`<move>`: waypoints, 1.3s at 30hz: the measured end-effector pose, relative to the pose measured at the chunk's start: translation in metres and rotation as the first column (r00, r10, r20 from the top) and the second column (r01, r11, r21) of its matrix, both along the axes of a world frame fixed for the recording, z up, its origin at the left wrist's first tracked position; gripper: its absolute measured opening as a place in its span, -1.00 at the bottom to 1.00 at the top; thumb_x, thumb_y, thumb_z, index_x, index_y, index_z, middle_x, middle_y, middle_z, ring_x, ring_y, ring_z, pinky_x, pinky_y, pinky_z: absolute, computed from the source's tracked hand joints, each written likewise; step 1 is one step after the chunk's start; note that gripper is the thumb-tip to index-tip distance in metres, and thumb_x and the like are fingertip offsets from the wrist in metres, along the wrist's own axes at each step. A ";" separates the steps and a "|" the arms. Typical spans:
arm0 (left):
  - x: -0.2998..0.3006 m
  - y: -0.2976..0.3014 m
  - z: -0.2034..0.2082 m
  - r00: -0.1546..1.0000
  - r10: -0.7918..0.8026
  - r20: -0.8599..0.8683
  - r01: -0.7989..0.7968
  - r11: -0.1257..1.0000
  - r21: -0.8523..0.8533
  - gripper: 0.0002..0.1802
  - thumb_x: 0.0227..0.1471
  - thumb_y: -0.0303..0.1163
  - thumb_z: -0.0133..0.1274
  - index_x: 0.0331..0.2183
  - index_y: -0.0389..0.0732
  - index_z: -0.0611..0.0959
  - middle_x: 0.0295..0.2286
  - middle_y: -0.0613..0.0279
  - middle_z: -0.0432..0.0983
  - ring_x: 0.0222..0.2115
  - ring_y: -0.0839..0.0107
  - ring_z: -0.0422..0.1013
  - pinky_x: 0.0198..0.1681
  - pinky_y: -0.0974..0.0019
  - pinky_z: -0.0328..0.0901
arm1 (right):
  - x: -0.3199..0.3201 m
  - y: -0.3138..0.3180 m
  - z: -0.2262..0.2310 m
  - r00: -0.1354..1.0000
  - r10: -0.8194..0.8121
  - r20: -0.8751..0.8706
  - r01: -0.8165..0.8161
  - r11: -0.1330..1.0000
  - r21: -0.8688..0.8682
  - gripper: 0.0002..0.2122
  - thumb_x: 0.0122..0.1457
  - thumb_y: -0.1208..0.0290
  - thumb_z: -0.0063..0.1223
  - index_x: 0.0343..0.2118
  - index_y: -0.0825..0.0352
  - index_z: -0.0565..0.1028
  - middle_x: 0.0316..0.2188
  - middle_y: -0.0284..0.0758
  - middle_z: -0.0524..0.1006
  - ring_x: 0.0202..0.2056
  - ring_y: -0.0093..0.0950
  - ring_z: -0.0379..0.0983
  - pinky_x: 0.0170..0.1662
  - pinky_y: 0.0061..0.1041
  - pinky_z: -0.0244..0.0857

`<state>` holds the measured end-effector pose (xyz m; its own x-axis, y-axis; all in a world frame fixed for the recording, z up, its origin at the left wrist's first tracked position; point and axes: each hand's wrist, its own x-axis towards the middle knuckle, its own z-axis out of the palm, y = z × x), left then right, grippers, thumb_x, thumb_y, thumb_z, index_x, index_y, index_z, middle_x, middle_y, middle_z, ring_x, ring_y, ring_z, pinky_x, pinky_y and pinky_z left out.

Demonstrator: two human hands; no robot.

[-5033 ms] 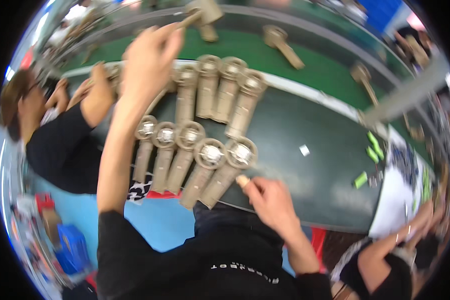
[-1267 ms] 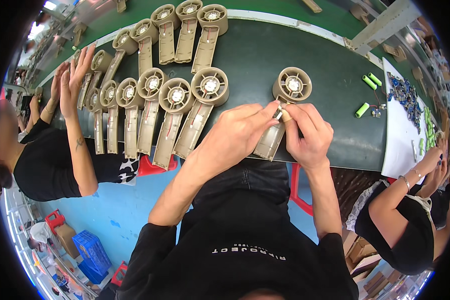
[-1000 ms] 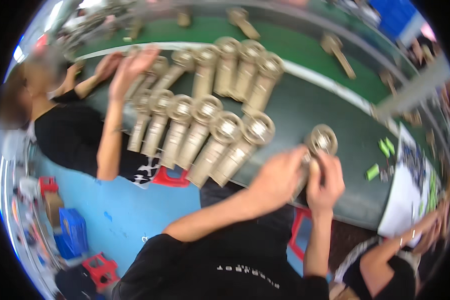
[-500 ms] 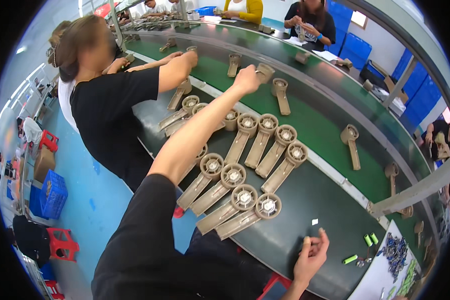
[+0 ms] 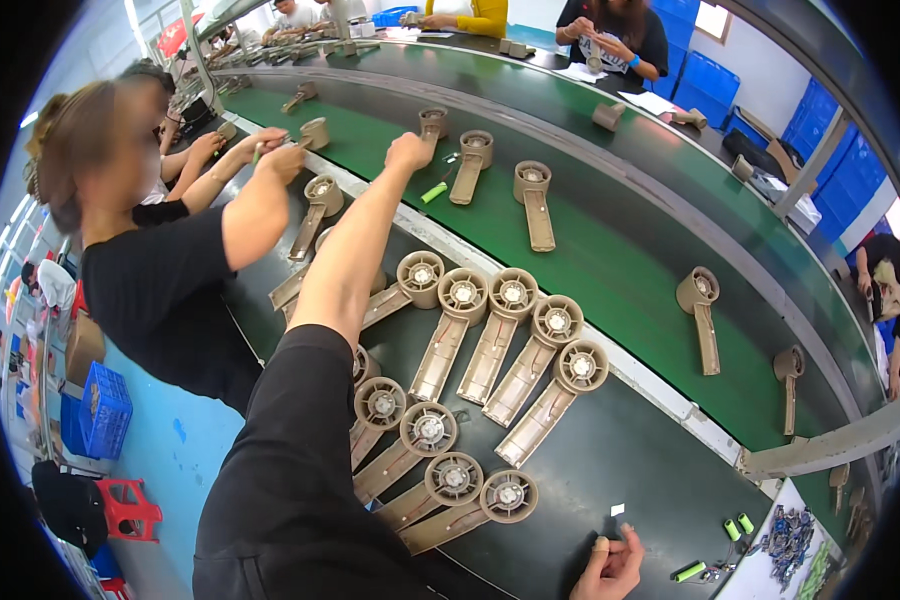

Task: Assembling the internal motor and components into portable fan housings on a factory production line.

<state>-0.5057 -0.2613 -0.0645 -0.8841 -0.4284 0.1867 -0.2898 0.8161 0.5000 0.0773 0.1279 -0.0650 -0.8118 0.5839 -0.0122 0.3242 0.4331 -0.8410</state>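
Note:
My left hand (image 5: 410, 152), at the end of my stretched left arm, is closed at the handle of a tan fan housing (image 5: 433, 122) over the green belt; its fingertips are partly hidden. To its right a second handheld-fan housing (image 5: 471, 165) lies on the belt, a green battery (image 5: 434, 192) with thin wires beside it. My right hand (image 5: 612, 568) rests low by the table, fingers curled, thumb apart, nothing visible between them. Just beyond its fingertips lies a small white square piece (image 5: 618, 510). Several fan housings (image 5: 558, 318) with round spoked heads lie in two rows between my arms.
More housings (image 5: 536, 205) ride on the green conveyor belt (image 5: 620, 250). On the right, green batteries (image 5: 690, 572) lie near a white sheet with a pile of small wired parts (image 5: 788, 540). A co-worker (image 5: 160, 260) reaches over the belt at my left. A metal post (image 5: 830, 440) stands at right.
My left hand has moved left from one housing to another; a housing with a battery beside it now lies on the belt to its right. My right hand appears lower in view.

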 end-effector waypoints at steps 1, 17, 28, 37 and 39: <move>-0.005 -0.003 -0.004 0.994 0.002 0.110 -0.007 0.999 0.041 -0.19 0.00 0.24 0.00 -0.11 -0.40 0.59 -0.06 -0.21 0.47 0.00 -0.08 0.39 0.08 0.04 0.27 | 0.001 0.000 0.001 1.000 0.006 -0.008 -0.006 1.000 0.009 -0.69 0.18 0.52 0.15 -0.01 0.44 0.44 -0.49 -0.41 0.50 -0.53 -0.69 0.33 -0.43 -0.71 0.23; 0.358 0.124 0.145 0.737 -0.625 -0.259 0.611 0.450 0.652 -0.78 0.27 -0.29 -0.14 -0.41 -0.14 0.47 -0.70 0.57 0.11 -0.71 0.73 -0.03 -0.65 0.57 -0.15 | 0.001 0.008 0.006 0.985 0.106 -0.136 -0.111 0.993 -0.030 -0.71 0.11 0.53 0.18 -0.08 0.35 0.51 -0.49 -0.45 0.52 -0.60 -0.76 0.26 -0.53 -0.73 0.15; 0.571 0.211 0.037 0.662 -0.749 0.011 0.501 0.453 0.737 -0.85 0.29 -0.33 -0.14 -0.22 -0.19 0.45 -0.60 0.49 0.27 -0.62 0.73 0.19 -0.58 0.56 0.16 | 0.035 0.208 0.037 0.869 -0.489 -0.081 0.438 0.681 0.587 -0.68 0.13 0.32 0.07 -0.11 0.41 0.50 -0.20 -0.03 0.54 -0.11 -0.06 0.45 -0.04 -0.21 0.31; 0.566 0.223 0.031 0.626 -0.779 -0.046 0.721 0.555 0.416 -0.73 0.21 -0.35 -0.02 -0.12 -0.32 0.46 -0.74 0.23 0.31 -0.75 0.49 0.20 -0.64 0.30 0.07 | 0.039 0.225 0.028 0.934 -0.321 -0.156 0.354 0.773 0.526 -0.68 0.09 0.34 0.18 -0.13 0.39 0.52 -0.17 -0.14 0.55 -0.20 -0.26 0.49 -0.10 -0.36 0.34; 0.557 0.220 0.039 0.620 -0.773 -0.133 0.765 0.558 0.323 -0.77 0.12 -0.41 0.09 -0.20 -0.33 0.54 -0.64 0.18 0.37 -0.61 0.29 0.33 -0.51 0.24 0.21 | 0.040 0.201 0.046 0.927 -0.062 -0.369 0.277 0.776 0.566 -0.74 0.11 0.48 0.14 -0.12 0.41 0.53 -0.25 -0.28 0.51 -0.26 -0.50 0.45 -0.14 -0.47 0.34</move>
